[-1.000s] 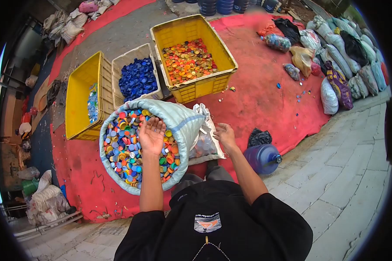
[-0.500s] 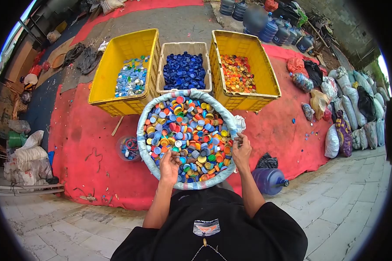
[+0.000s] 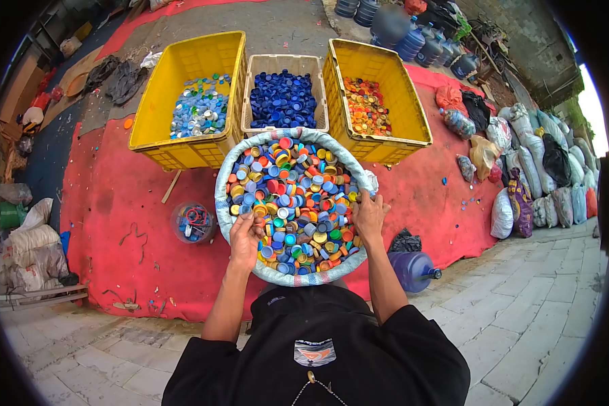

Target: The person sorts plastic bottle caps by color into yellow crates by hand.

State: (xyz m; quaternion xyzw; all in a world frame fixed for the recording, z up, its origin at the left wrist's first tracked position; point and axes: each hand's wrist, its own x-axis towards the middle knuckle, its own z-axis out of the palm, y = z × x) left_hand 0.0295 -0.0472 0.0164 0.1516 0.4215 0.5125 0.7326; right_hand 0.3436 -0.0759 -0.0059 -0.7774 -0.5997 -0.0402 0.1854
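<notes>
A round basket with a cloth-wrapped rim point(image 3: 282, 275) is full of mixed bottle caps point(image 3: 298, 203). My left hand point(image 3: 245, 237) is over its left side, fingers curled at the caps; what they hold, if anything, is too small to tell. On the right rim rests my right hand point(image 3: 371, 216), its thumb on the inner side and fingers outside. Beyond the basket, a yellow crate point(image 3: 152, 108) has light blue, white and green caps, a white crate point(image 3: 321, 95) has dark blue caps, and another yellow crate point(image 3: 409, 101) has orange, red and yellow caps.
A clear tub point(image 3: 185, 233) with small items sits left of the basket on the red mat point(image 3: 128, 223). A water jug point(image 3: 413, 269) lies to the right. Stuffed sacks point(image 3: 538, 169) are piled at far right, with more jugs point(image 3: 413, 42) at the back.
The view has shifted, and the crates and mat appear slightly left and higher. The caps in the basket are rearranged. My right hand's fingers have moved over the rim.
</notes>
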